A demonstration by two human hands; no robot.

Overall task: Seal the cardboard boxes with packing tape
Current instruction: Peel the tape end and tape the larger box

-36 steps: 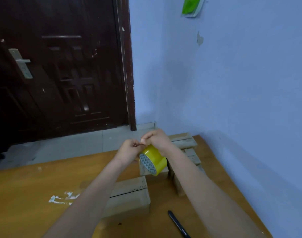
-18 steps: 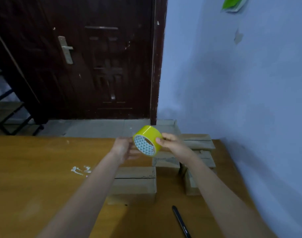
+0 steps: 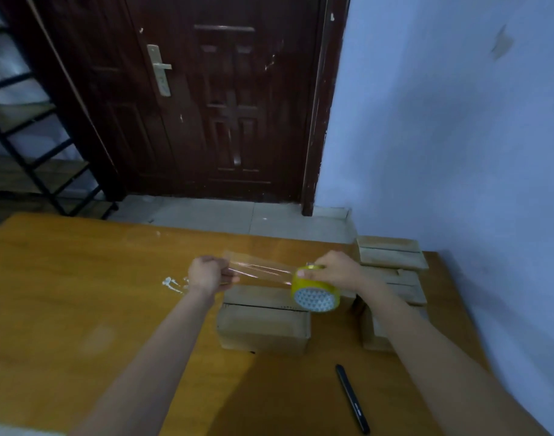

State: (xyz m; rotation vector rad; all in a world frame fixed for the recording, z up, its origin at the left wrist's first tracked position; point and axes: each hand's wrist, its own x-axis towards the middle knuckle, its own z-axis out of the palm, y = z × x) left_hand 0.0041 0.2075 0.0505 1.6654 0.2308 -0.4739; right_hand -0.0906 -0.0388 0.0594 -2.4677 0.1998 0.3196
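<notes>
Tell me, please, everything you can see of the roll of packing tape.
The tape roll is yellow, with a white, triangle-patterned core face turned toward the camera. The right hand grips it from above, in the air over the nearest cardboard box, not touching it. A clear, glossy strip of tape runs from the top of the roll leftward to the left hand, which pinches its free end. The strip looks taut and roughly level.

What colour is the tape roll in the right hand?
The round packing tape roll is yellow with a white patterned core face, clearest in the head view.
</notes>
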